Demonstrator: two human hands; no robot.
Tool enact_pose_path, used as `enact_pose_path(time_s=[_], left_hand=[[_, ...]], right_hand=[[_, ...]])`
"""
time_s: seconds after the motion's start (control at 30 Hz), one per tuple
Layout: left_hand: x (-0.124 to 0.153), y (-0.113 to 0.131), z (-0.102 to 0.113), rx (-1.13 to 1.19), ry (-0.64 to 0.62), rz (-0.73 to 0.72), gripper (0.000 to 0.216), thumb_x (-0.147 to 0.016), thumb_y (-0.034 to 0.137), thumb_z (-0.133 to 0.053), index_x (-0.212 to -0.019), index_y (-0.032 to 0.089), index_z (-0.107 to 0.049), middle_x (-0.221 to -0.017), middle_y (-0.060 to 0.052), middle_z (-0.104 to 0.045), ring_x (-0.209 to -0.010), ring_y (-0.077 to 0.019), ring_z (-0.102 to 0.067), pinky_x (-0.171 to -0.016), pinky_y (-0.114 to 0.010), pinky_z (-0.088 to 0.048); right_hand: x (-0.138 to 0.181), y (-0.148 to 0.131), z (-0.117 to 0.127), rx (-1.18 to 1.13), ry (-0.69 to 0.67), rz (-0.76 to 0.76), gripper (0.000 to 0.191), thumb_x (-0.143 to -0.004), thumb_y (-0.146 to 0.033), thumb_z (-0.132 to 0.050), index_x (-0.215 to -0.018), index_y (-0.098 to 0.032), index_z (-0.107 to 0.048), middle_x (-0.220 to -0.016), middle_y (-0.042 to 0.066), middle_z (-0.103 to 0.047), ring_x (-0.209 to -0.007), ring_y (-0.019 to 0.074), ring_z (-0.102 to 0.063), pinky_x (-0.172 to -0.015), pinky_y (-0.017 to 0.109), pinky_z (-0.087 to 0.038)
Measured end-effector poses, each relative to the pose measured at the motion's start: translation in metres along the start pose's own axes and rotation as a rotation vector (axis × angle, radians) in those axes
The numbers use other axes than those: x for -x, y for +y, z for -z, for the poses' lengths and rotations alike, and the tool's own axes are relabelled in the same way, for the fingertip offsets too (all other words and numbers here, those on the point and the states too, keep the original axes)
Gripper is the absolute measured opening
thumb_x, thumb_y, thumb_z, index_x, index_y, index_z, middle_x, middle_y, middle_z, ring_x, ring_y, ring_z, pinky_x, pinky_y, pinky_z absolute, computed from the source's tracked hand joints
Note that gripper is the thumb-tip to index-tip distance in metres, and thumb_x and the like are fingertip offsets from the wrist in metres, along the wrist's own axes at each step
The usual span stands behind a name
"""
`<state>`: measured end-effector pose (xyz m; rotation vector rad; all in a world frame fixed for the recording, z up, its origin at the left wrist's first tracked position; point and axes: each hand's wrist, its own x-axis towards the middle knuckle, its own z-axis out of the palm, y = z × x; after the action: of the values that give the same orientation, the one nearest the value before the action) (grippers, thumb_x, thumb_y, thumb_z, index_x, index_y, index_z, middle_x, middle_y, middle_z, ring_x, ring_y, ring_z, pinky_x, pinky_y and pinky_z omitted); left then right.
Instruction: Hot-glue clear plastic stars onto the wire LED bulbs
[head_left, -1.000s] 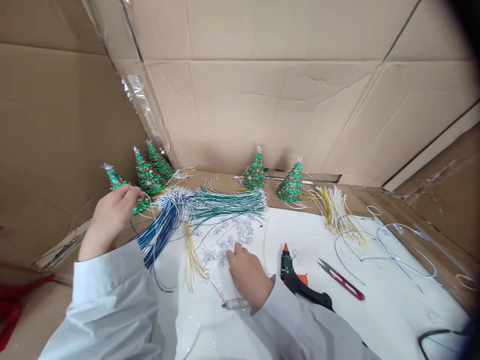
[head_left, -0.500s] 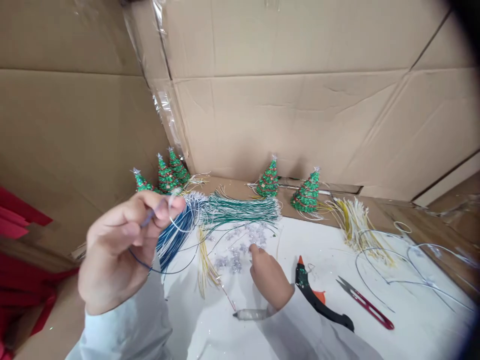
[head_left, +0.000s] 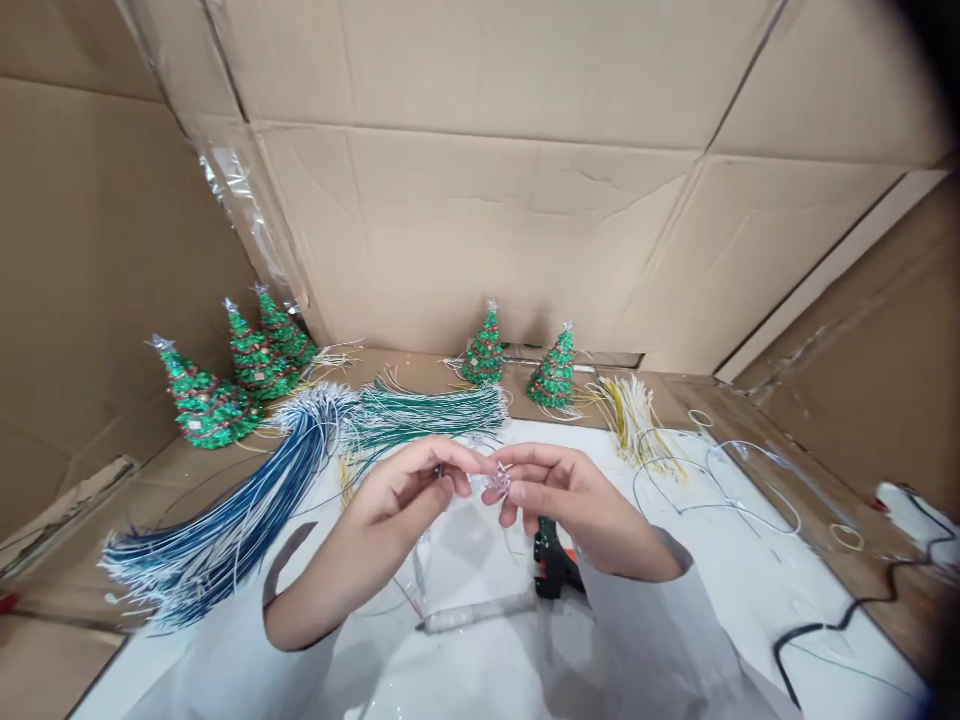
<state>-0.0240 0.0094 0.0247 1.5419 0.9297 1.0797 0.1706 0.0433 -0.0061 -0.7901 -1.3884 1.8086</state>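
My left hand (head_left: 409, 490) and my right hand (head_left: 566, 490) meet at the middle, above the white table top (head_left: 720, 600). The right fingertips pinch a small silver star (head_left: 496, 482). The left fingertips pinch a thin wire end right beside the star. A bundle of blue wires (head_left: 225, 520) fans out at the left. Behind my hands lies a bundle of green wires (head_left: 420, 412). Under my right wrist a black and orange glue gun (head_left: 553, 565) shows in part.
Small green tinsel trees stand along the back: three at the left (head_left: 202, 400) and two at the middle (head_left: 486, 350). Yellow wires (head_left: 634, 410) lie at the right, with loose white wire loops (head_left: 720, 480). A clear glue stick (head_left: 480, 612) lies near me. Cardboard walls (head_left: 480, 220) enclose the bench.
My left hand has come down from the left to the middle with a wire. My right hand has lifted off the pile of stars with one star and met it.
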Motion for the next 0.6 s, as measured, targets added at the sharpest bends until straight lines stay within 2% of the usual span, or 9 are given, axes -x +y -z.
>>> enact_pose_path(time_s=[0.1,0.2,0.27,0.37,0.43,0.5,0.6], left_hand=[[0.002,-0.005,-0.003,-0.162,0.056,-0.129,0.018,-0.085,0.021,-0.054,-0.102,0.025,-0.059,-0.096,-0.004,-0.055,-0.083,-0.0142,-0.052,-0.073,-0.026,-0.045],[0.002,-0.01,-0.004,-0.327,0.017,-0.237,0.031,-0.083,0.022,-0.057,-0.113,0.029,-0.057,-0.103,-0.005,-0.051,-0.09,-0.0162,-0.049,-0.077,-0.028,-0.044],[0.001,-0.013,-0.006,-0.417,-0.018,-0.287,0.027,-0.084,0.021,-0.056,-0.109,0.029,-0.061,-0.107,-0.006,-0.05,-0.098,-0.0184,-0.048,-0.084,-0.03,-0.042],[0.0,-0.012,-0.01,-0.477,-0.048,-0.336,0.015,-0.085,0.022,-0.054,-0.092,0.025,-0.067,-0.108,-0.006,-0.051,-0.101,-0.019,-0.048,-0.085,-0.03,-0.04],[0.001,-0.01,-0.012,-0.495,-0.047,-0.336,0.012,-0.085,0.022,-0.053,-0.085,0.022,-0.065,-0.109,-0.006,-0.052,-0.102,-0.0188,-0.049,-0.085,-0.029,-0.04],[0.003,-0.007,-0.012,-0.505,-0.039,-0.307,0.01,-0.086,0.022,-0.051,-0.085,0.021,-0.062,-0.106,-0.006,-0.056,-0.099,-0.0177,-0.051,-0.082,-0.028,-0.04],[0.005,-0.006,-0.008,-0.497,-0.051,-0.208,0.01,-0.086,0.025,-0.051,-0.086,0.019,-0.059,-0.086,-0.003,-0.062,-0.074,-0.0133,-0.054,-0.063,-0.023,-0.041]], right_hand=[[0.002,-0.001,-0.002,-0.112,-0.032,-0.025,0.031,-0.073,-0.027,-0.069,-0.101,-0.016,-0.063,-0.082,0.004,-0.068,-0.057,0.0066,-0.058,-0.047,0.016,-0.041],[0.003,-0.001,-0.009,-0.194,-0.108,-0.069,0.031,-0.076,-0.032,-0.066,-0.102,-0.015,-0.062,-0.074,0.003,-0.065,-0.052,0.0053,-0.055,-0.041,0.014,-0.037],[0.006,-0.002,-0.015,-0.204,-0.143,-0.071,0.032,-0.078,-0.035,-0.063,-0.105,-0.016,-0.06,-0.066,0.0,-0.062,-0.048,0.0054,-0.053,-0.04,0.014,-0.036],[0.014,-0.002,-0.019,-0.111,-0.127,-0.037,0.042,-0.081,-0.039,-0.059,-0.116,-0.017,-0.052,-0.062,-0.002,-0.058,-0.048,0.0072,-0.052,-0.043,0.018,-0.04],[0.023,0.001,-0.012,0.055,-0.028,-0.013,0.049,-0.083,-0.041,-0.054,-0.126,-0.02,-0.042,-0.07,0.0,-0.06,-0.056,0.0098,-0.055,-0.051,0.022,-0.044],[0.036,0.009,0.004,0.363,0.166,-0.021,0.05,-0.084,-0.039,-0.052,-0.129,-0.022,-0.038,-0.081,0.002,-0.061,-0.07,0.0134,-0.058,-0.062,0.027,-0.047],[0.058,0.033,0.037,1.005,0.428,-0.21,0.042,-0.075,-0.032,-0.061,-0.115,-0.02,-0.052,-0.089,0.005,-0.06,-0.086,0.0208,-0.056,-0.076,0.034,-0.044]])
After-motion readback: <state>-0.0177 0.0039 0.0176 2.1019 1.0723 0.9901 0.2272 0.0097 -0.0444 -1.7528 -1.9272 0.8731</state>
